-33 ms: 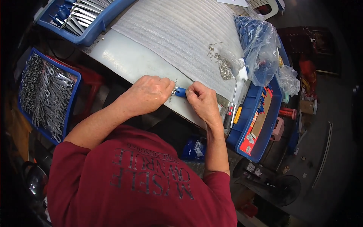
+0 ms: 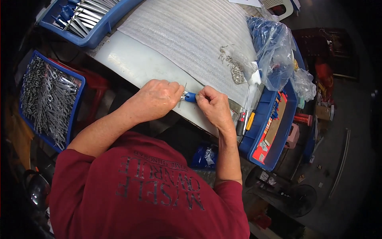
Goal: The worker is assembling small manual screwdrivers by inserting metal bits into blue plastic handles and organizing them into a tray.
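At the near edge of the white worktable (image 2: 131, 59), both hands hold one small part, a blue piece with a metal end (image 2: 191, 97). My left hand (image 2: 159, 97) is closed around the metal end, and a thin metal pin stands out crosswise beside its fingers. What lies inside that fist is hidden. My right hand (image 2: 215, 106) pinches the other end of the blue piece between thumb and curled fingers. The part's exact kind cannot be made out.
Foam sheeting (image 2: 187, 36) covers much of the table, bearing small screws (image 2: 237, 73). Screwdrivers (image 2: 250, 120) lie by a blue bin (image 2: 248, 141) on the right. A bin of metal parts (image 2: 75, 107) stands left; another bin (image 2: 93, 39) holds metal strips. Plastic bags (image 2: 274, 51) sit far right.
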Motion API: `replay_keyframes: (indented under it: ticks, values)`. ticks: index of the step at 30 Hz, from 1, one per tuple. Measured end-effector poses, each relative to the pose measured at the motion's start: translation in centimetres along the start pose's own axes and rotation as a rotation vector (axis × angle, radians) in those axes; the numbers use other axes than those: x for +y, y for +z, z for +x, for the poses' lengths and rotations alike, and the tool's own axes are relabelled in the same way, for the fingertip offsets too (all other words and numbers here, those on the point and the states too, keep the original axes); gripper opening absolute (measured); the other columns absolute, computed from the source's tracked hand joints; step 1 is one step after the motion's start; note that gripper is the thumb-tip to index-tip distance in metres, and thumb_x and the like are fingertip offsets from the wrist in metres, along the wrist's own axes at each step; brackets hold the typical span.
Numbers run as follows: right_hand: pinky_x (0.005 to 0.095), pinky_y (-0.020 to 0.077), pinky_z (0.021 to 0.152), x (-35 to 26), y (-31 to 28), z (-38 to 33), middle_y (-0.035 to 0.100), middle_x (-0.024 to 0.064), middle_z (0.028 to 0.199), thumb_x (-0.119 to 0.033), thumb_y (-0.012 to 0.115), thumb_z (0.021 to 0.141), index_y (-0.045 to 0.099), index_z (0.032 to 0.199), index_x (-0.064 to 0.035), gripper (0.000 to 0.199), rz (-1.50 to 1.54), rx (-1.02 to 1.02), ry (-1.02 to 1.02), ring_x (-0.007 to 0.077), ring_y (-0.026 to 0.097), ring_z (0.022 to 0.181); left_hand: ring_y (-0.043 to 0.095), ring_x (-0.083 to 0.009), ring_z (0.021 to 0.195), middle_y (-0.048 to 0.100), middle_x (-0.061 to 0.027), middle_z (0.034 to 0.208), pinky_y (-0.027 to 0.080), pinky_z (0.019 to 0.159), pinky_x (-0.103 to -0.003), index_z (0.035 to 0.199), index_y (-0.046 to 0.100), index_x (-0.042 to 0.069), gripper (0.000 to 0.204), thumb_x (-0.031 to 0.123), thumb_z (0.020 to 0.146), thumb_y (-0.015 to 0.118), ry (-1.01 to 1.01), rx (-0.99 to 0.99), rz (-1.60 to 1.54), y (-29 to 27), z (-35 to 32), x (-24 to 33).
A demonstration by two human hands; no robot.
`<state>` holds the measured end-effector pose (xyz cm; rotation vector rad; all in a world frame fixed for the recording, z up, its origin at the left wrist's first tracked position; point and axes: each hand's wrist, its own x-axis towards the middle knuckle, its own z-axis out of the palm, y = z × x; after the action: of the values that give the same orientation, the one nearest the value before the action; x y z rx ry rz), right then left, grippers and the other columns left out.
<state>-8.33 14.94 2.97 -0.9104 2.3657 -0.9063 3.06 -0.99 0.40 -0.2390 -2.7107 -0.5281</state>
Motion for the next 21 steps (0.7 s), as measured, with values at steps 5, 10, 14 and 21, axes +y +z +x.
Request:
replay_keyframes:
  ticks: [5, 10, 14, 21]
  values:
    - [0.0232, 0.0318, 0.046, 0.1, 0.4, -0.1, 0.044, -0.0011, 0.054, -0.01, 0.058, 0.077, 0.054, 0.07, 0.0004, 0.013, -0.029, 0.021, -0.079, 0.0047, 0.037, 0.053, 0.057, -0.0242, 0.056, 0.051, -0.0092, 0.062, 0.047, 0.049, -0.034, 0.072, 0.048, 0.003, 0.005, 0.007, 0.072, 0.053, -0.003, -0.017, -0.005, 0.1, -0.1, -0.1]
    - [0.0215, 0.0306, 0.047, 0.2, -0.6, -0.2, 0.042, -0.0046, 0.057, -0.013, 0.06, 0.081, 0.055, 0.072, -0.0008, 0.016, 0.039, -0.046, 0.058, 0.0039, 0.036, 0.055, 0.057, -0.025, 0.056, 0.051, -0.0095, 0.062, 0.046, 0.049, -0.035, 0.072, 0.048, 0.003, 0.005, 0.006, 0.073, 0.052, -0.018, -0.004, -0.038, 0.1, 0.1, -0.2]
    - [0.0211, 0.031, 0.049, 1.1, -0.9, -0.5, 0.042, -0.0059, 0.059, -0.013, 0.059, 0.083, 0.055, 0.074, -0.0002, 0.016, 0.105, -0.003, 0.045, 0.0043, 0.035, 0.056, 0.057, -0.0255, 0.055, 0.051, -0.0099, 0.063, 0.046, 0.049, -0.035, 0.073, 0.048, 0.003, 0.004, 0.006, 0.073, 0.051, -0.021, -0.009, -0.056, 0.1, 0.2, -0.2]
    - [0.0209, 0.0362, 0.051, 3.7, -2.6, 1.9, 0.051, -0.0025, 0.063, -0.012, 0.057, 0.083, 0.058, 0.082, 0.0012, 0.013, 0.008, 0.282, -0.033, 0.005, 0.043, 0.058, 0.054, -0.0269, 0.063, 0.049, -0.0095, 0.068, 0.044, 0.054, -0.036, 0.08, 0.047, 0.004, 0.014, 0.005, 0.07, 0.056, -0.066, -0.071, -0.092, 0.3, -0.1, -0.3]
